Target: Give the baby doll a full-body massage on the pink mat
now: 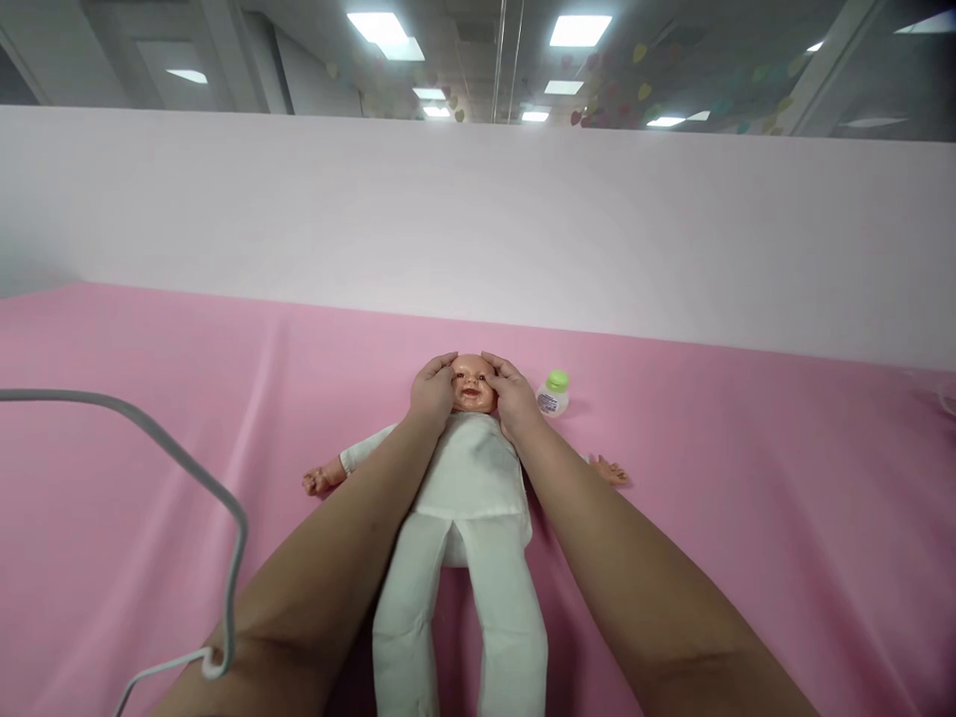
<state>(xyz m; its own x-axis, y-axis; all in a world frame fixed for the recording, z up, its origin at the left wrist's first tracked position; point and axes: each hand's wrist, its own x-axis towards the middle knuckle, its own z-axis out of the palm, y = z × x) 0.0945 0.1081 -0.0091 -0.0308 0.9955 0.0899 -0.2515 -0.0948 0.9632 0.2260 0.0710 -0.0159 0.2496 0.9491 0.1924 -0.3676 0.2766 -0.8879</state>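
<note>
A baby doll (478,468) in a white top and trousers lies on its back, arms spread to the sides. Its head (472,383) rests between my two palms. My left hand (433,388) cups the left side of the head, fingers curved up toward the forehead. On the opposite side my right hand (514,390) presses against the cheek and temple, its thumb near the cheek. Both sides of the doll's head are hidden by my hands. Just right of my right hand stands a small clear bottle (553,396) with a green cap, not touched.
Pink cloth (709,478) with soft folds covers the surface. A white wall (478,219) rises behind it, with glass above. A grey cable (164,438) loops in from the left, in front of my left forearm. A pale object (947,398) shows at the right edge.
</note>
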